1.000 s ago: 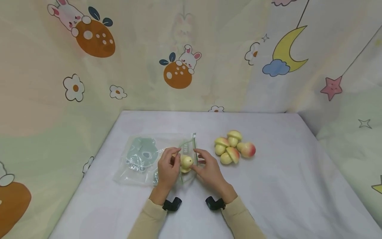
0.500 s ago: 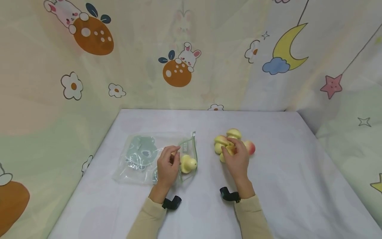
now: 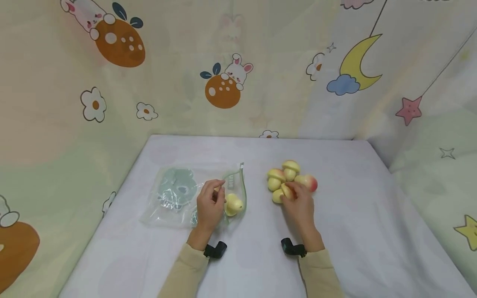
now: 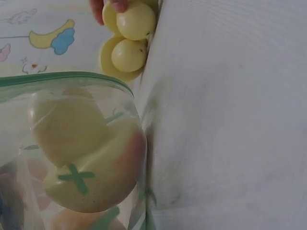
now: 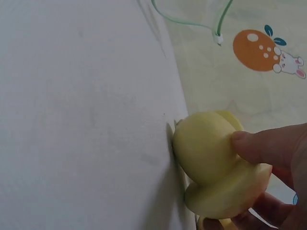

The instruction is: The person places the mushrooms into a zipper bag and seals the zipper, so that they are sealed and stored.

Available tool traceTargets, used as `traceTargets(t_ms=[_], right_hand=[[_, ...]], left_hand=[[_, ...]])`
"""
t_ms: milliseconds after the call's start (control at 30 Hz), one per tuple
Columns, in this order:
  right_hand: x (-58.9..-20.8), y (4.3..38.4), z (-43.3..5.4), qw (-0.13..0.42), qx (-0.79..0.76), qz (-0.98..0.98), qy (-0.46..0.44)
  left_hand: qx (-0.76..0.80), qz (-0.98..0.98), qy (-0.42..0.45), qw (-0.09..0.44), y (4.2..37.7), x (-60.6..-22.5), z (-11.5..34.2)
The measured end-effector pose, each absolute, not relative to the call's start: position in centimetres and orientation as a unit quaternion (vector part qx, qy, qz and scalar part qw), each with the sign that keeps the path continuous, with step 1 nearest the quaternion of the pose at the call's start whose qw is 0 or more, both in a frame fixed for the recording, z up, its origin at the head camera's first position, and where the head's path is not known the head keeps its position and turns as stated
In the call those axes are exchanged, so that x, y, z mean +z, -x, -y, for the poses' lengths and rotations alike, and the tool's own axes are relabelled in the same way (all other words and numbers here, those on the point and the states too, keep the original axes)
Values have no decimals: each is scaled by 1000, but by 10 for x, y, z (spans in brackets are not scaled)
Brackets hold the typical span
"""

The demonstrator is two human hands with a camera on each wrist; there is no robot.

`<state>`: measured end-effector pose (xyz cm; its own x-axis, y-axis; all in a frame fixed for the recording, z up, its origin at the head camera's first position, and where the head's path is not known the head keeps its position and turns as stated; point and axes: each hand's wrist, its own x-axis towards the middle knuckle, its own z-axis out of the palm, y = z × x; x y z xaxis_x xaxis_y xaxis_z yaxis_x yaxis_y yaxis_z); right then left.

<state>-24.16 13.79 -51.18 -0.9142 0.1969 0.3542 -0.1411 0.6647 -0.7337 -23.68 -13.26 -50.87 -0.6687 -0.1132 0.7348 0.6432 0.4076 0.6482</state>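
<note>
A clear zip bag (image 3: 154,213) with a green printed figure and green zip edge lies flat at the left. At its mouth, my left hand (image 3: 209,207) pinches the edge and keeps it raised. Inside the mouth is a yellow toy mushroom (image 3: 233,204); the left wrist view has mushrooms (image 4: 96,182) behind the plastic, one with a reddish blush. To the right, my right hand (image 3: 301,209) holds another toy mushroom (image 5: 206,148) with thumb on one side and fingers on the other, the stem pointing away from the palm.
Beside the right hand stand two toy mushrooms, one at the back (image 3: 290,166) and one at the left (image 3: 275,177). A red-tipped toy mushroom (image 3: 308,182) lies on its side. White cloth (image 3: 357,223) covers the table; a printed curtain (image 3: 275,95) hangs behind.
My right hand has left the bag's mouth, where a mushroom now lies, and moved right to the group, gripping one there. My left hand has stayed at the bag.
</note>
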Motion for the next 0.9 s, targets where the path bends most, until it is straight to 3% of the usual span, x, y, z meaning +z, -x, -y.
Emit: traceTargets(t_ms=[300,600,900], right_hand=[[-519,236,-154,126,428,895,9],[-508,229,-126,68,547,834,3],[-513,231,-88,107,575,810,-35]], left_hand=[[-514,749,185,376,239,-510,124],[-510,748,197,376,235,-505,126],[-513,752,190,368,232,-500,127]])
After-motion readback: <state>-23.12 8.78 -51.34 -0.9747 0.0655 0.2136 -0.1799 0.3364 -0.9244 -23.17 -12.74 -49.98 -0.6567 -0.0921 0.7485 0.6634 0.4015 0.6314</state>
